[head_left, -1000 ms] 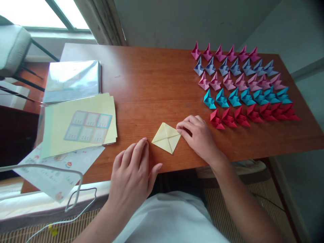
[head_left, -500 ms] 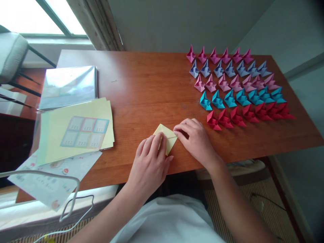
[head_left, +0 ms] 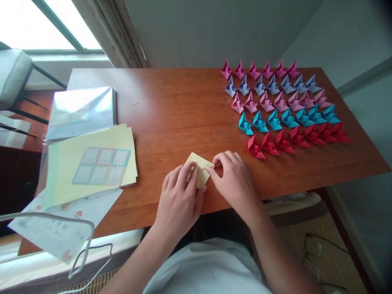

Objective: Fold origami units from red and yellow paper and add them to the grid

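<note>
A small yellow folded sheet of origami paper (head_left: 203, 178) lies near the table's front edge, with creases meeting at its right corner. My left hand (head_left: 180, 192) presses down on its left part, fingers bent and close together, hiding much of that side. At the right corner, my right hand (head_left: 234, 179) has thumb and index finger closed on the paper's tip. The remaining fingers of that hand are curled.
Rows of folded paper pieces stand at the right: magenta (head_left: 254, 71), lilac (head_left: 259, 86), pink (head_left: 266, 102), turquoise (head_left: 275, 121) and red (head_left: 284, 143). Yellow sheets (head_left: 64, 171), a plastic-wrapped pack (head_left: 81, 112) and a printed sheet (head_left: 67, 232) lie left. A white cable (head_left: 88, 224) hangs nearby.
My right thumb has moved onto the paper's right corner, and the index finger has lifted to its upper edge. My left hand stays on the paper. The whole view has shifted slightly.
</note>
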The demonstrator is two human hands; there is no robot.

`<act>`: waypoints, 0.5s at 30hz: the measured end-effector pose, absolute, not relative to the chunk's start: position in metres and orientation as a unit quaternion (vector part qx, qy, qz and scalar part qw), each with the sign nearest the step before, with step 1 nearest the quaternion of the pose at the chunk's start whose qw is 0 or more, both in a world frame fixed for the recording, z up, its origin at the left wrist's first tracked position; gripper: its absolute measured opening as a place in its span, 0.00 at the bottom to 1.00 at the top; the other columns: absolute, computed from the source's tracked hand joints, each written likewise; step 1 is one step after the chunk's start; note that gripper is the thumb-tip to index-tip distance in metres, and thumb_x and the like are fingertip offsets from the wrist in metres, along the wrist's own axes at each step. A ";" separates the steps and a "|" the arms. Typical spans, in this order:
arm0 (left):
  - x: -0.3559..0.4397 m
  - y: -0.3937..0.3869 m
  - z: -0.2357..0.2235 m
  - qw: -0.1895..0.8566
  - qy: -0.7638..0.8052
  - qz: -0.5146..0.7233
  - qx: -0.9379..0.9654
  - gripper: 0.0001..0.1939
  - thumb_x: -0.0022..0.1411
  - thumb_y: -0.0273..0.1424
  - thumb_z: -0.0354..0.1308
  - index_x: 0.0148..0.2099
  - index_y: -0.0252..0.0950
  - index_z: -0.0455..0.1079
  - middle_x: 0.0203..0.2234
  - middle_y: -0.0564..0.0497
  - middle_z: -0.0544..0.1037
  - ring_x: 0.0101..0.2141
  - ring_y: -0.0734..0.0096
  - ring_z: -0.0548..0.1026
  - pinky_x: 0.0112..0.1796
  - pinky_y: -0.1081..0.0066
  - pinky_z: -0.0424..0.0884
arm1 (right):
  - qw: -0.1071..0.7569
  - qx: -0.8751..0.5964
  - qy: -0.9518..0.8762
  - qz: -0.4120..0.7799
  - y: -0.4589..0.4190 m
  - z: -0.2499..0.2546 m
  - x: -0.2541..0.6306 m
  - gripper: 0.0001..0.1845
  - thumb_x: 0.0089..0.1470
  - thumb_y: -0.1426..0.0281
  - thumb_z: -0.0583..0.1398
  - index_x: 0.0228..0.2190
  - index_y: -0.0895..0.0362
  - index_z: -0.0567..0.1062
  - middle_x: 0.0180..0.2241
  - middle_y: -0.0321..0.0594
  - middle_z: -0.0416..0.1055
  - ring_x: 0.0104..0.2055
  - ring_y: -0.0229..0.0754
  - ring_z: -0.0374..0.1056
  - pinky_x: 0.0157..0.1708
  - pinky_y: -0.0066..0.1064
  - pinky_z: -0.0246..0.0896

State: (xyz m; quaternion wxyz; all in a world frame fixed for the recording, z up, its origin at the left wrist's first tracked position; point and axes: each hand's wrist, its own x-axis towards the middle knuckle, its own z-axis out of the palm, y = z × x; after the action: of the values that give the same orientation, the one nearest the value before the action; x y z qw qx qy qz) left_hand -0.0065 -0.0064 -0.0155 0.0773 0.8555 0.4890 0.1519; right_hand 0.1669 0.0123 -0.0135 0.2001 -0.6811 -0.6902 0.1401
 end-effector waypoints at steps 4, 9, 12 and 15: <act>-0.006 -0.004 -0.013 0.119 0.498 0.175 0.841 0.20 0.68 0.30 0.53 0.60 0.32 0.66 0.59 0.39 0.72 0.55 0.51 0.68 0.55 0.53 0.67 | 0.246 -0.675 -0.673 0.176 0.011 -0.014 0.167 0.06 0.59 0.70 0.63 0.31 0.52 0.69 0.33 0.41 0.73 0.39 0.49 0.67 0.40 0.39 0.62; -0.006 -0.001 -0.006 0.197 0.504 0.229 0.809 0.18 0.68 0.28 0.54 0.59 0.36 0.67 0.56 0.43 0.74 0.54 0.56 0.71 0.55 0.56 0.68 | 0.357 -0.649 -0.634 0.221 0.003 -0.007 0.156 0.04 0.61 0.72 0.60 0.33 0.52 0.71 0.33 0.38 0.76 0.38 0.45 0.72 0.39 0.37 0.67; -0.009 0.000 0.000 0.260 0.505 0.299 0.767 0.17 0.68 0.28 0.56 0.58 0.38 0.67 0.54 0.45 0.74 0.53 0.62 0.72 0.54 0.61 0.69 | 0.423 -0.621 -0.641 0.158 -0.003 -0.001 0.148 0.07 0.62 0.74 0.59 0.41 0.51 0.72 0.37 0.41 0.78 0.40 0.46 0.74 0.43 0.39 0.69; -0.013 0.000 0.009 0.338 0.501 0.359 0.711 0.14 0.70 0.28 0.54 0.57 0.38 0.68 0.51 0.47 0.75 0.50 0.67 0.75 0.50 0.67 0.73 | 0.439 -0.573 -0.684 0.108 -0.010 0.005 0.144 0.17 0.60 0.78 0.60 0.48 0.49 0.70 0.41 0.43 0.78 0.44 0.47 0.74 0.48 0.41 0.70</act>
State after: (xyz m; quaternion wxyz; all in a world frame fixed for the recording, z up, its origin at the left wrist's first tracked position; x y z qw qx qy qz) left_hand -0.0133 0.0000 0.0092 0.3383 0.7110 0.5009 0.3594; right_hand 0.1440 -0.0099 0.0045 0.4390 -0.5728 -0.6838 0.1077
